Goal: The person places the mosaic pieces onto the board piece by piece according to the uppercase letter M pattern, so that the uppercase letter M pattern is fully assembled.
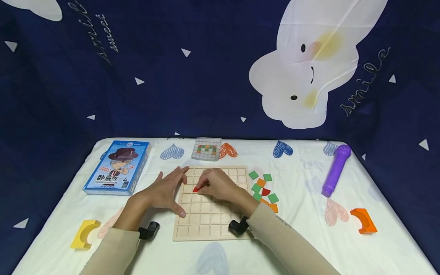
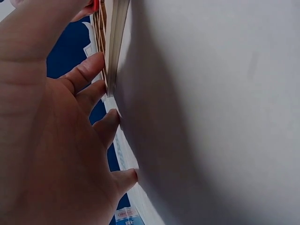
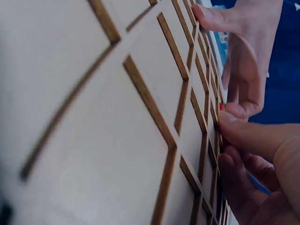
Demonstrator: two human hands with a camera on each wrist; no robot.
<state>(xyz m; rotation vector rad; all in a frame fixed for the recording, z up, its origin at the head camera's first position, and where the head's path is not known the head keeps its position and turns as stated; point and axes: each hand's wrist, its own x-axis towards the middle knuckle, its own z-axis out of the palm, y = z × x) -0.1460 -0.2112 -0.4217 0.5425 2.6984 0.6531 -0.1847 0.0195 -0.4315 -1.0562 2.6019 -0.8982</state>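
Right hand (image 1: pixel 218 185), centre of frame, pinches a small red piece (image 1: pixel 196 189) between thumb and fingers, over the upper-left part of the gridded wooden board (image 1: pixel 204 219). Board sits at lower centre. Left hand (image 1: pixel 161 192) has fingers spread, nothing gripped; thumb and fingertips rest at the board's left edge. Just right of the board: loose green tiles (image 1: pixel 256 188), orange tiles (image 1: pixel 261 183) and a red quarter-round piece (image 1: pixel 266 192). Patterned card (image 1: pixel 207 154) lies above the board, upper middle of the table. Blue game box (image 1: pixel 117 168) at left, yellow arch block (image 1: pixel 81 235) lower left, purple tube (image 1: pixel 336 170) right, orange arch block (image 1: pixel 367 221) lower right. White tablecloth (image 1: pixel 299 244) has printed hearts.
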